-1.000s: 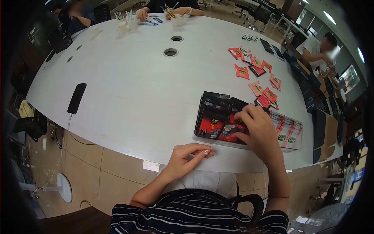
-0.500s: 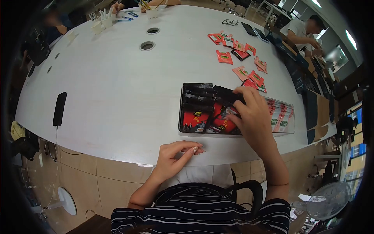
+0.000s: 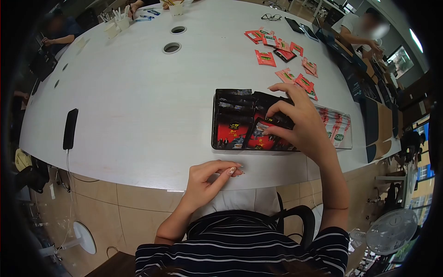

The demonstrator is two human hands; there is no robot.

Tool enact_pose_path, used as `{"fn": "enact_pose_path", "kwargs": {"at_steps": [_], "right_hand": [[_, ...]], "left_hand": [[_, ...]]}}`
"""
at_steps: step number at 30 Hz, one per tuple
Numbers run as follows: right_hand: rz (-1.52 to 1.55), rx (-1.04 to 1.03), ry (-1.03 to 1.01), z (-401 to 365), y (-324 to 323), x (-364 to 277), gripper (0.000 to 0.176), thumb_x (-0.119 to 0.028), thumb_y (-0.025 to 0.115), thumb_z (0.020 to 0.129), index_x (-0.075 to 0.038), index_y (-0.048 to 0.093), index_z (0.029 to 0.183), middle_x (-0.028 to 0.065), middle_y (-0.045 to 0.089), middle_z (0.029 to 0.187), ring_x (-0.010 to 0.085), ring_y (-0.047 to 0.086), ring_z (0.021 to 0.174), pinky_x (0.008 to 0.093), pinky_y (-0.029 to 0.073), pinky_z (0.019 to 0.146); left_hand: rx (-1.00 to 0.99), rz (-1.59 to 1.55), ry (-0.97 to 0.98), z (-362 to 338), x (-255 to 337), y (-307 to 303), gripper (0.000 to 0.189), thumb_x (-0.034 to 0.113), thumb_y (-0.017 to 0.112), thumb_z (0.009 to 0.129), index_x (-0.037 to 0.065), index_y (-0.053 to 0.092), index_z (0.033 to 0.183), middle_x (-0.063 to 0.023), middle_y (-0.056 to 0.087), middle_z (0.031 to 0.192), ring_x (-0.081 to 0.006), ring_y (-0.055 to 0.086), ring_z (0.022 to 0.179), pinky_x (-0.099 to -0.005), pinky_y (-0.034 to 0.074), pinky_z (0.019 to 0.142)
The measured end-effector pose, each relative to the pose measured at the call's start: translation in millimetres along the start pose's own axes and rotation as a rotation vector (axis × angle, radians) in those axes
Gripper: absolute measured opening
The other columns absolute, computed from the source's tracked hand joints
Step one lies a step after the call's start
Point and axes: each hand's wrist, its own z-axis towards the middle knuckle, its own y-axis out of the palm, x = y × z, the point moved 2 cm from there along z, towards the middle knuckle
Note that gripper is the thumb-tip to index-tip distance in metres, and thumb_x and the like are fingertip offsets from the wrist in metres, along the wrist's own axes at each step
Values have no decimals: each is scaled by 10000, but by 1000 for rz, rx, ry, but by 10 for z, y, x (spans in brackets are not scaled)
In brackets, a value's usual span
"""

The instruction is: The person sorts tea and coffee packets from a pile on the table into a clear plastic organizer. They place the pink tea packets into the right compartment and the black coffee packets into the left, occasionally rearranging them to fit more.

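Note:
My right hand [image 3: 302, 122] is over a clear tray [image 3: 344, 147] of sachets, its thumb and fingers spread apart with nothing held between them. Beneath its fingertips lie black and red coffee sachets [image 3: 232, 134], overlapping in two rows on the tray's left side. To the right of that hand, red and white sachets [image 3: 340, 127] fill the tray's other end; the middle is partly hidden by the hand. At the table's front edge my left hand [image 3: 207, 180] is closed, thumb against curled fingers, and no object shows in it.
Loose red and pink sachets [image 3: 265, 57] lie scattered beyond the tray. Farther off are glasses [image 3: 271, 17] and a phone [image 3: 294, 25]. A cabled black power bank or phone [image 3: 70, 129] lies at left. Open cartons [image 3: 378, 124] stand at right. Other people sit around the table [image 3: 138, 101].
My right hand has lifted off the black and red sachets slightly, and its fingers have spread wider. My left hand stays closed at the table edge. The view has shifted a little.

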Motion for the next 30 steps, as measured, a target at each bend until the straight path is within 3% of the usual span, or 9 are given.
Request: {"fn": "enact_pose_path", "kwargs": {"at_steps": [7, 13, 17, 20, 21, 23, 26, 29, 30], "right_hand": [[-52, 87, -47, -55, 5, 3, 241, -110, 751, 662, -14, 532, 690, 109, 512, 1246, 321, 471, 1128, 411, 388, 923], [144, 383, 72, -149, -326, -98, 238, -39, 744, 669, -25, 507, 678, 103, 578, 1160, 229, 528, 986, 299, 424, 766], [455, 556, 7, -321, -158, -317, 190, 29, 712, 696, -46, 538, 714, 133, 592, 1096, 224, 542, 956, 287, 424, 739], [608, 500, -75, -445, 62, -445, 207, 25, 714, 663, -64, 609, 818, 126, 600, 1070, 264, 544, 990, 335, 431, 812], [573, 446, -116, -467, 103, -496, 244, 20, 719, 645, -68, 626, 852, 123, 602, 1070, 276, 543, 1002, 352, 430, 841], [474, 490, -129, -543, 210, -538, 266, -9, 728, 629, -72, 635, 870, 115, 601, 1073, 294, 537, 1015, 375, 414, 882], [512, 397, -98, -549, 281, -554, 245, -42, 728, 666, -67, 639, 893, 92, 601, 1083, 253, 543, 1017, 369, 415, 872], [669, 337, -11, -540, 259, -585, 253, -67, 735, 698, -59, 643, 934, 81, 601, 1079, 210, 562, 978, 318, 436, 789], [722, 353, -18, -547, 253, -581, 261, -75, 738, 702, -58, 644, 945, 73, 609, 1057, 204, 572, 954, 305, 438, 769]], "left_hand": [[8, 10, 7, 2, -29, 11, 162, 15, 547, 866, -15, 663, 975, -116, 691, 840, -170, 681, 785, -257, 548, 701], [-36, -75, 30, 3, -6, 10, 183, -9, 533, 871, -46, 642, 1014, -132, 689, 858, -188, 682, 803, -263, 544, 724], [-29, -351, -15, 6, 78, 163, 351, -8, 544, 867, -82, 497, 1207, -201, 619, 1081, -243, 658, 913, -298, 540, 775], [18, -533, -32, 70, 192, 296, 556, 24, 586, 853, -87, 331, 1335, -246, 495, 1263, -297, 577, 1088, -339, 506, 873], [103, -499, 49, 63, 175, 333, 562, 244, 598, 887, -72, 377, 1297, -253, 505, 1242, -295, 559, 1091, -361, 521, 835], [260, -348, 103, 29, 90, 275, 461, 252, 590, 894, -66, 448, 1195, -222, 577, 1117, -289, 572, 1052, -370, 496, 853], [416, -215, 355, 94, 120, 197, 241, 201, 585, 898, -7, 496, 980, -153, 593, 918, -234, 588, 855, -337, 472, 784], [369, -33, 383, 84, 163, 137, 150, 51, 648, 806, -21, 574, 915, -143, 622, 864, -256, 621, 824, -317, 487, 738], [312, 260, 467, 119, 281, 116, 182, 26, 698, 723, -6, 626, 887, -123, 622, 823, -256, 623, 787, -313, 492, 692]]}}
